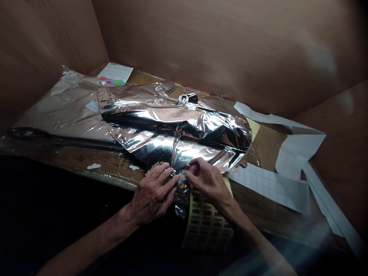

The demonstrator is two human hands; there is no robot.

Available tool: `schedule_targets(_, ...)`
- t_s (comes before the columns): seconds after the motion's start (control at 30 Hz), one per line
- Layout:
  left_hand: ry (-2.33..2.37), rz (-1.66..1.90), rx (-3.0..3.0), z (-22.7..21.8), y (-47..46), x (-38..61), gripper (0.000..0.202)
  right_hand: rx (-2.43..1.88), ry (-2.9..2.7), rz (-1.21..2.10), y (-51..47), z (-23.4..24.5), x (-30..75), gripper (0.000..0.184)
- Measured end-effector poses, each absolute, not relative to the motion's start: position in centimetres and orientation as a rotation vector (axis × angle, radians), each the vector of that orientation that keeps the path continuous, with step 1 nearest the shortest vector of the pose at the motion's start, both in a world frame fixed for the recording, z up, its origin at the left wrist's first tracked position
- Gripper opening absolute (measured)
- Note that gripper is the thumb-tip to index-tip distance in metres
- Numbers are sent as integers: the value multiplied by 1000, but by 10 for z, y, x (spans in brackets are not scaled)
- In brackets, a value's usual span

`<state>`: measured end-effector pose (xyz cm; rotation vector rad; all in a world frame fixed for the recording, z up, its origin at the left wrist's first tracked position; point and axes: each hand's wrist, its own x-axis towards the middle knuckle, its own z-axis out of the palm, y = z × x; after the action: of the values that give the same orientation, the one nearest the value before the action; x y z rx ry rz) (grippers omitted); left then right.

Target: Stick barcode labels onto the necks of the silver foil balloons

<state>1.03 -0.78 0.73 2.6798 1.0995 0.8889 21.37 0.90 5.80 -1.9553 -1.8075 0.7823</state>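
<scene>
Head view: nearest, a yellow sheet of dark labels (207, 224) hangs over the table's front edge below the right hand, and beside it dangles a glossy clear strip (180, 211), near which an orange spot shows. Just above these, the left hand (153, 188) lies back up, its fingers side by side and slightly bent, at the near edge of the silver foil (172, 115); whether it grips is hidden. The right hand (208, 180) is curled, thumb and forefinger bent toward each other beside the left fingertips; I cannot tell whether they pinch anything. The foil lies across the middle of the wooden table (109, 163), mirror-bright and creased, with black bands and pinkish-brown reflections. Its long axis runs left to right, sloping a little down toward the rounded right end, while a narrow part points at the person, down between the hands. Two small white cut-outs (94, 166) lie left of the hands; a white gridded strip (270, 186) lies to the right, with curled white paper (293, 153) beyond. Leftward spreads a larger film-wrapped sheet (66, 103), the foil overlapping it. Farther back rest a card with a coloured edge (116, 72) and brown wooden panels (230, 46).
</scene>
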Motion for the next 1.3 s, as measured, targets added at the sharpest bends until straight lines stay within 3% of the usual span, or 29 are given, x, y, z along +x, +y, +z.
schedule_targets(0.07,1095,878,2653,9,-9,9,41,-1893,-1987,277,-3,56,220,17)
schedule_targets(0.13,1073,844,2644,12,-12,8,46,-1696,-2151,46,-16,51,230,21)
schedule_targets(0.23,992,800,2681,16,-15,10,46,-1358,-2384,-5,-27,43,240,24)
schedule_targets(0.37,1008,922,2667,19,-13,19,28,-1170,-2521,-75,-24,43,241,28)
schedule_targets(0.47,983,1047,2556,24,-8,21,24,-1090,-2607,48,-14,49,239,25)
schedule_targets(0.73,868,1112,2327,34,4,13,53,-1188,-2365,708,28,61,247,15)
schedule_targets(0.9,940,1398,2278,18,6,23,21,-1316,-2128,1257,46,71,249,26)
schedule_targets(1.0,900,1423,2403,12,4,24,19,-1374,-1926,1521,58,80,251,35)
schedule_targets(1.1,741,1303,2620,9,1,21,17,-1340,-1852,1524,79,92,247,39)
schedule_targets(1.23,638,1183,2653,1,-3,15,62,-1303,-2054,1397,130,104,236,40)
schedule_targets(1.3,614,1130,2671,-3,-4,11,74,-1390,-2094,1236,164,107,233,40)
